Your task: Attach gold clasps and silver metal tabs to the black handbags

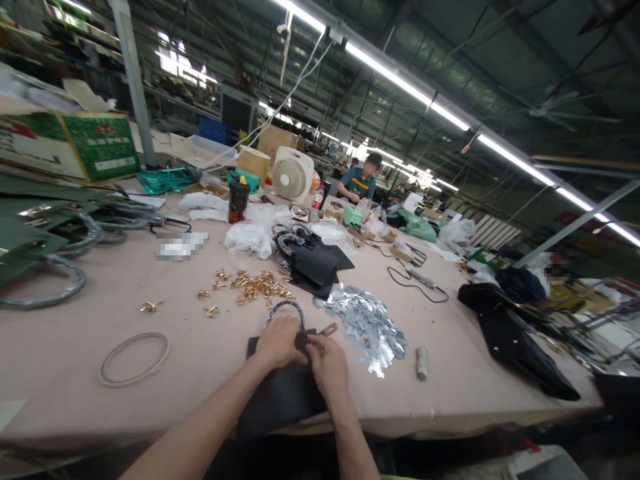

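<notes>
A black bag panel (pixel 280 393) lies at the table's front edge, with a looped, plastic-wrapped handle (pixel 286 305) at its far end. My left hand (pixel 278 341) is over the panel's upper part, fingers curled round a dark part of it beside the handle. Close by on the right, my right hand (pixel 327 365) pinches at the same dark spot, thumb and fingertips nearly meeting the left hand. A small brownish-gold piece (pixel 329 329) sticks out just beyond the right fingers. What lies between the fingertips is mostly hidden.
Gold-coloured fasteners (pixel 260 285) and flat silver metal plates (pixel 365 323) are heaped beyond my hands. More black panels (pixel 313 263) lie behind. A ring (pixel 134 360) is at left, a small cylinder (pixel 422 363) at right. A co-worker (pixel 361 180) sits across the table.
</notes>
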`<state>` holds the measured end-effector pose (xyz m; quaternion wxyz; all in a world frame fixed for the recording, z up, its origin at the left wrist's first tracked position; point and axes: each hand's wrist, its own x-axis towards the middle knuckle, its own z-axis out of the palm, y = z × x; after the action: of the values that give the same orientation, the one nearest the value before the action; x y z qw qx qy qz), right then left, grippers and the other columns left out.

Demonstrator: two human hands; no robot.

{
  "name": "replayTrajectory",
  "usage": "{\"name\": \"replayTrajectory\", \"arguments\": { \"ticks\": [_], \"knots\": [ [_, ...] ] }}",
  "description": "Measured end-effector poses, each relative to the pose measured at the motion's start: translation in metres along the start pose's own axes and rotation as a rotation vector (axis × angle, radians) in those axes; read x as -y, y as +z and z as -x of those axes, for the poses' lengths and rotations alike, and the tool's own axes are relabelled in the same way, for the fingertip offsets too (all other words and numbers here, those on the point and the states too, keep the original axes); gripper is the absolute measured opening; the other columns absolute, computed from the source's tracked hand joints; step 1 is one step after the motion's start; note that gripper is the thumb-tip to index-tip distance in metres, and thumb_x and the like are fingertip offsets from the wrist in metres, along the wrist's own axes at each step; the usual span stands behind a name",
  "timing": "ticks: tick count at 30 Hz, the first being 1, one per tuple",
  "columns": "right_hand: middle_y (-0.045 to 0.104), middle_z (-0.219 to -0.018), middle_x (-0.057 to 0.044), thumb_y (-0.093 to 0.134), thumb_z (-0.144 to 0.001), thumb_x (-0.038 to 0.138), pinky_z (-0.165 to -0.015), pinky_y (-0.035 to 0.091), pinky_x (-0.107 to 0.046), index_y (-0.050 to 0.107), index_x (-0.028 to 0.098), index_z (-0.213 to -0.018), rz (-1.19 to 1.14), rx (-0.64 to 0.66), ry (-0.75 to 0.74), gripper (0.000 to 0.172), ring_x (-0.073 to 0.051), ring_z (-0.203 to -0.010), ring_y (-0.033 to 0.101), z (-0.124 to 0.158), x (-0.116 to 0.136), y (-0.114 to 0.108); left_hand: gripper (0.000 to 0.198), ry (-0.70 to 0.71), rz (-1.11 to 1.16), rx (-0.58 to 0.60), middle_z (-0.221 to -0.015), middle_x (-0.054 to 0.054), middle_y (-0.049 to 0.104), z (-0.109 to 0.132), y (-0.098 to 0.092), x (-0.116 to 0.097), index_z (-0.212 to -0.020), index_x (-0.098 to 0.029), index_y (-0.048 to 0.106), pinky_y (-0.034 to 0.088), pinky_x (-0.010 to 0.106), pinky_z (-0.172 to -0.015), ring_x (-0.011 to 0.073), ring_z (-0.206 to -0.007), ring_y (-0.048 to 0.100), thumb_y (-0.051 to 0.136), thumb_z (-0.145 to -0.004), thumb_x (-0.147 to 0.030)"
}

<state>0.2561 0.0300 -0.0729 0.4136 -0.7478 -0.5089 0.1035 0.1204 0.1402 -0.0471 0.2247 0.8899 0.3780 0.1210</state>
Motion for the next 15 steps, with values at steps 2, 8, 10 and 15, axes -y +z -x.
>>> {"name": "replayTrajectory", "arguments": {
  "ticks": [2,8,10,15],
  "knots": [
    [0.079,-0.099,-0.007,0.065,-0.089,0.028,-0.082,0.056,-0.035,0.081,0.026,-0.110,-0.113,-0.012,0.012,0.027,-0.025,-0.086,0.073,0.006,-0.007,0.001,0.054,0.028,0.011,-0.022,-0.109,0.013,0.068,0.003,-0.002,0.000,-0.097,-0.019,0.062,0.048,0.044,-0.091,0.0365,-0.109,0.063,0.088,-0.062,-0.050],
    [0.071,-0.101,-0.007,0.073,-0.088,0.042,-0.076,0.056,-0.034,0.077,0.023,-0.121,-0.213,-0.205,0.001,0.038,-0.019,-0.075,0.064,0.021,-0.005,0.001,0.044,0.080,0.044,-0.098,-0.104,0.008,0.066,0.014,-0.009,-0.002,-0.093,-0.022,0.056,0.046,0.038,-0.084,0.0306,-0.102,0.062,0.082,-0.071,-0.050],
    [0.067,-0.121,-0.010,0.078,-0.084,0.042,-0.087,0.056,-0.036,0.067,0.024,-0.136,-0.261,-0.311,-0.020,0.056,-0.022,-0.093,0.065,0.025,0.003,-0.004,0.039,0.098,0.080,-0.135,-0.100,0.007,0.064,0.019,-0.014,-0.005,-0.090,-0.022,0.053,0.045,0.036,-0.079,0.0289,-0.097,0.062,0.077,-0.075,-0.050],
    [0.070,-0.117,-0.009,0.082,-0.082,0.041,-0.087,0.059,-0.039,0.039,0.023,-0.157,-0.554,-0.290,0.049,0.089,-0.022,-0.092,0.069,0.040,0.028,-0.033,0.026,0.286,0.217,-0.130,-0.097,0.006,0.061,0.032,-0.038,-0.028,-0.088,-0.022,0.052,0.044,0.036,-0.079,0.0257,-0.093,0.058,0.063,-0.088,-0.046]
  ]
}}
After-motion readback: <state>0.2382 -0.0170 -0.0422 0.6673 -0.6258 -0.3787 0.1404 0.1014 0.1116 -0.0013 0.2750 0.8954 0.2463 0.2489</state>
